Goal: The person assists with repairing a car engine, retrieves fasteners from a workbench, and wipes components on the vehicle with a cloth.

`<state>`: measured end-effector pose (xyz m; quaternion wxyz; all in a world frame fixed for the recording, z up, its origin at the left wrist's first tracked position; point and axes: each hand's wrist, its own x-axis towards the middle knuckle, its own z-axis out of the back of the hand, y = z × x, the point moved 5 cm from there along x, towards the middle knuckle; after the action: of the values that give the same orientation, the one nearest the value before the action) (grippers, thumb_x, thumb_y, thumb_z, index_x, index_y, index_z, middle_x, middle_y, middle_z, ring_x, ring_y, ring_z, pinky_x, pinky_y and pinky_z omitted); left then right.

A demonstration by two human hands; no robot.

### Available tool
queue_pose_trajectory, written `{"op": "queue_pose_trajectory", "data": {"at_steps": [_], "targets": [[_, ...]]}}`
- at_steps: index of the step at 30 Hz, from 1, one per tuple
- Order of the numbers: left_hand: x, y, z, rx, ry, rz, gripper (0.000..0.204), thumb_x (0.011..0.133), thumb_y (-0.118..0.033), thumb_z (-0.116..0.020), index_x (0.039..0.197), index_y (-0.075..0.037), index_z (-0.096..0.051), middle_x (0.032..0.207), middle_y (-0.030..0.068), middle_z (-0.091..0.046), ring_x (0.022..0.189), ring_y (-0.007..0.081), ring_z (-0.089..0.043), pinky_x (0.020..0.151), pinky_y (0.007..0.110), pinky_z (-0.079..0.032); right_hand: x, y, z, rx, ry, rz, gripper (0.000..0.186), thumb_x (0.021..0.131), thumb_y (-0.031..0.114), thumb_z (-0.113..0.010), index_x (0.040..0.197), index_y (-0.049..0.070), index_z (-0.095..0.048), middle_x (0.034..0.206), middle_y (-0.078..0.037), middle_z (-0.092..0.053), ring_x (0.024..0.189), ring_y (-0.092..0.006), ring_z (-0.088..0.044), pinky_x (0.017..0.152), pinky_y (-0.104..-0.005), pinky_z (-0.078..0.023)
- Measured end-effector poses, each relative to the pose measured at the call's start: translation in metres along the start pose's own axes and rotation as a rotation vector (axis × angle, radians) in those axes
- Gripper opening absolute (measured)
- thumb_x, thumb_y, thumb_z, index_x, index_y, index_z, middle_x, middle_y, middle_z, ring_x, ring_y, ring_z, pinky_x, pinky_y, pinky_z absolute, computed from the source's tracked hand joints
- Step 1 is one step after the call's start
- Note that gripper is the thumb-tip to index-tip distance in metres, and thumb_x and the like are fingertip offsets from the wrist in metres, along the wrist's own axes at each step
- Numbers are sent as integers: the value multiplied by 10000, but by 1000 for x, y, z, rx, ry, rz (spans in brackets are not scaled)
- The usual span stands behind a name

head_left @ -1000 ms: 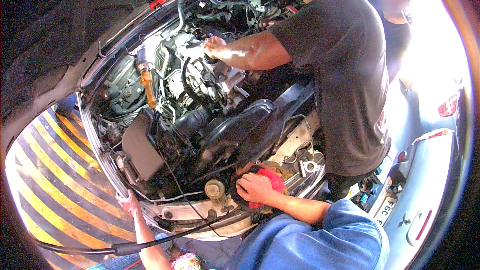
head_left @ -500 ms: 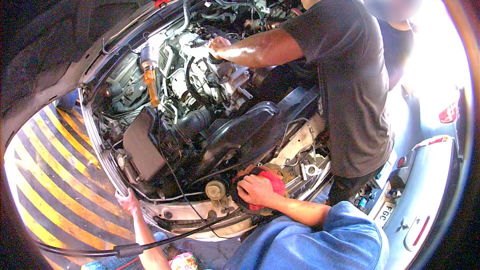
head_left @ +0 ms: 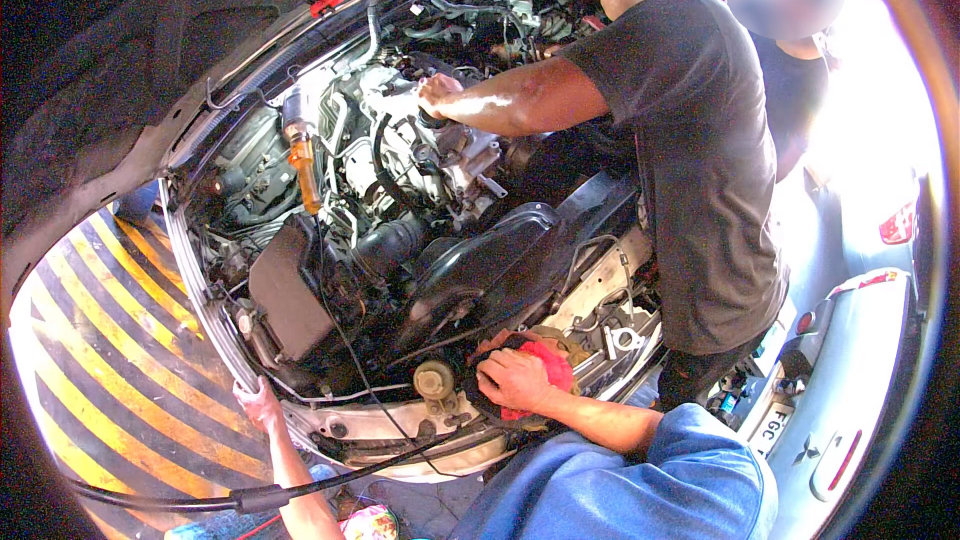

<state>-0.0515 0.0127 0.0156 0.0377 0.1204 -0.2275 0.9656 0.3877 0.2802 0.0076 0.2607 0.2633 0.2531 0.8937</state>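
At the lower left, my left hand (head_left: 259, 406) grips the fender edge (head_left: 222, 345) of a car whose engine bay is exposed. On the front edge, my right hand (head_left: 513, 378) presses down with curled fingers over a red cloth (head_left: 545, 365); part of the cloth is hidden beneath it. Beside that hand sits a round tan cap (head_left: 434, 380) on a small reservoir. Further in lie a black cover (head_left: 480, 250) and a dark box-shaped housing (head_left: 289, 290).
A person in a dark shirt (head_left: 700, 170) leans in from the right, one hand (head_left: 438, 97) on the engine (head_left: 390, 155). Another person (head_left: 800, 90) stands behind. An orange-handled work lamp (head_left: 303, 172) hangs over the engine, its thin cable (head_left: 352, 348) crossing the bay. The raised hood (head_left: 120, 70) fills the upper left.
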Motion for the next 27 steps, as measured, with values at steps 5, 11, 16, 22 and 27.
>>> {"op": "queue_pose_trajectory", "data": {"at_steps": [5, 11, 16, 22, 27], "targets": [[0, 0, 1, 17, -22, -9, 596, 773, -297, -685, 1269, -67, -448, 1208, 179, -558, 1082, 354, -554, 906, 432, -430, 0, 1, -1, -13, -7, -2, 112, 745, 209, -656, 750, 108, -609, 706, -40, -557, 639, -227, -591, 558, -340, -483], [-4, -6, 5, -12, -17, -42, 601, 776, -298, -685, 1272, -57, -446, 1217, 177, -553, 1105, 351, -538, 923, 427, -420, 1, 2, 1, -23, -17, 1, 111, 737, 202, -657, 730, 103, -607, 703, -43, -559, 641, -226, -590, 557, -340, -483], [-5, -8, 6, -9, -2, -24, 600, 779, -301, -680, 1277, -62, -444, 1221, 174, -551, 1110, 350, -536, 928, 426, -418, 0, 0, -2, -27, 20, -22, 108, 733, 208, -654, 759, 106, -628, 714, -43, -568, 652, -229, -595, 567, -341, -488], [-1, 0, 2, 46, -14, -19, 616, 779, -324, -671, 1289, -69, -437, 1236, 167, -546, 1125, 344, -531, 934, 424, -418, -2, -2, -5, -28, 46, -42, 111, 735, 212, -652, 772, 110, -633, 721, -40, -572, 659, -227, -597, 578, -339, -490], [0, 1, 0, 37, -9, -14, 629, 775, -328, -672, 1298, -75, -431, 1243, 163, -545, 1126, 346, -533, 934, 425, -421, -1, 0, -2, -8, -3, -17, 104, 733, 209, -652, 763, 111, -634, 716, -40, -572, 657, -225, -596, 573, -337, -487]]}}
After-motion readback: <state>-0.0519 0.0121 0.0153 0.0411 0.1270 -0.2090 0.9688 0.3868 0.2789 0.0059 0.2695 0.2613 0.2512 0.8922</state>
